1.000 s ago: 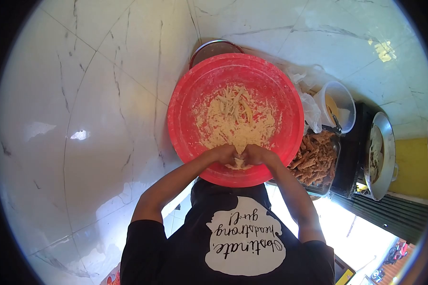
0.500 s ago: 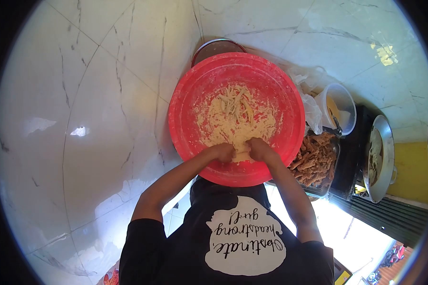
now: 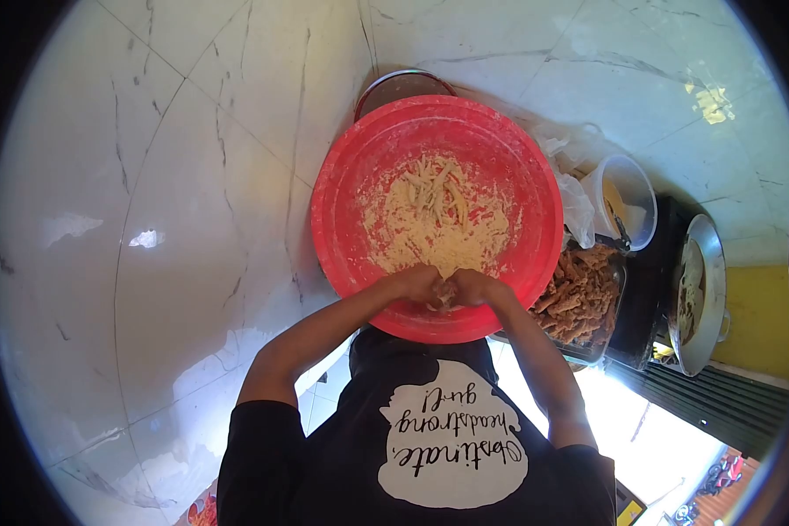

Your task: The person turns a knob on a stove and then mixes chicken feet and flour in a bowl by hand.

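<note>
A wide red basin holds pale yellow flour. Several thin flour-coated strips are piled on the flour toward the far side. Over the near side of the basin, my left hand and my right hand meet with their fingers curled inward. Something pale, dusted with flour, shows between and below them, too small to name. The fingertips are mostly hidden.
Right of the basin stands a tray of brown fried pieces. Behind it are a clear plastic tub with a dark-handled utensil and a plastic bag. Farther right, a metal pan sits beside a black stove. Tiled walls border the left and back.
My hands, apart over the flour before, have come together at the basin's near side, both slightly lower in view. The strips and flour pile look the same.
</note>
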{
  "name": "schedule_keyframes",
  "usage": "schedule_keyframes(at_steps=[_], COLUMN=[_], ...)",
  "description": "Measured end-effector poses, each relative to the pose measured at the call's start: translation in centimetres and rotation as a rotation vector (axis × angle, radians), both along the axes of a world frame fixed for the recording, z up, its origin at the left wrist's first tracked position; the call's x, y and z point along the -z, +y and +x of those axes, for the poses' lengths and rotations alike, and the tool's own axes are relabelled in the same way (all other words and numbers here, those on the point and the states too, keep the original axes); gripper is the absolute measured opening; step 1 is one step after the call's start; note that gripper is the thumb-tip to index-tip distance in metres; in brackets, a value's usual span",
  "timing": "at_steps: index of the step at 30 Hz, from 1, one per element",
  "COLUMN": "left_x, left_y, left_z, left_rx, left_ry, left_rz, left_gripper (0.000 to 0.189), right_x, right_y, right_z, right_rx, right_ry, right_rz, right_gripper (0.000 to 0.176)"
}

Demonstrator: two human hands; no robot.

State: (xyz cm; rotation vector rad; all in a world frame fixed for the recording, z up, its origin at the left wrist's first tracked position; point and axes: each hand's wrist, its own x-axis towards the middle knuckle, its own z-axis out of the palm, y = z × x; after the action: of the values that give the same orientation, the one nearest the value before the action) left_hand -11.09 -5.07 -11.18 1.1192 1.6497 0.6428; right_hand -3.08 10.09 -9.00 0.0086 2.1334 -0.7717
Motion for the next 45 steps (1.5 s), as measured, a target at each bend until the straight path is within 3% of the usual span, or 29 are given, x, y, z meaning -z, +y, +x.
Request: schedule_keyframes(at_steps=[6, 15, 19, 21, 23, 24, 26, 27, 29, 30, 32, 33, 36, 38, 45], left_x=[-0.5, 0.2, 0.8, 1.7, 2.2, 3.1, 5.1, 4.5, 3.3, 2.4, 0.9, 1.0, 1.1, 1.2, 1.1], left_y=[0.1, -0.3, -0.4, -0.5, -0.6, -0.6, -0.4, -0.1, 0.6, 0.6, 0.3, 0.1, -0.4, -0.3, -0.1], left_z=[-0.2, -1.8, -2.0, -1.8, -1.4, -1.2, -0.6, -0.6, -0.8, -0.9, -1.2, -1.2, -1.0, -0.5, 0.1], left_rx=[-0.009, -0.113, -0.331, -0.446, -0.221, -0.223, -0.077, -0.077, -0.095, -0.091, -0.367, -0.368, -0.253, 0.114, 0.104], left_ry=[0.190, -0.054, 0.199, 0.316, 0.391, 0.394, 0.100, 0.100, -0.257, -0.257, 0.013, 0.012, 0.134, 0.130, 0.226], left_rz=[-0.030, 0.044, -0.074, -0.153, -0.224, -0.223, 0.021, 0.022, 0.026, 0.025, 0.086, 0.085, 0.211, 0.072, -0.027], left_gripper=[0.028, 0.021, 0.024, 0.026, 0.029, 0.029, 0.028, 0.028, 0.028, 0.028, 0.027, 0.027, 0.026, 0.032, 0.024], right_x=[-1.2, -1.0, -1.7, -0.9, -0.2, -0.1, -0.5, -1.0, -1.3, -1.3, -0.4, -0.1, -0.4, -1.1, -0.5], right_y=[0.1, 1.3, 1.3, 1.2, 1.0, 0.7, 0.2, 0.1, 0.0, -0.1, -0.2, -0.3, -0.5, -0.7, -0.4], right_z=[-0.4, -0.1, -0.4, -0.4, -0.1, 0.0, -0.3, -0.5, -0.6, -0.5, -0.1, -0.1, -0.4, -0.7, -0.9], right_rx=[0.041, 0.083, 0.274, 0.236, 0.197, 0.166, 0.133, 0.110, 0.091, 0.070, 0.051, 0.065, 0.032, -0.004, -0.045], right_ry=[0.031, 0.131, 0.123, 0.232, 0.344, 0.405, 0.464, 0.349, 0.231, 0.206, 0.181, 0.148, 0.062, 0.009, -0.021], right_rz=[0.070, 0.011, 0.068, 0.186, 0.306, 0.388, 0.471, 0.419, 0.370, 0.328, 0.285, 0.233, 0.164, 0.147, 0.080], right_gripper=[0.032, 0.025, 0.022, 0.020, 0.018, 0.019, 0.019, 0.023, 0.027, 0.026, 0.025, 0.029, 0.037, 0.041, 0.037])
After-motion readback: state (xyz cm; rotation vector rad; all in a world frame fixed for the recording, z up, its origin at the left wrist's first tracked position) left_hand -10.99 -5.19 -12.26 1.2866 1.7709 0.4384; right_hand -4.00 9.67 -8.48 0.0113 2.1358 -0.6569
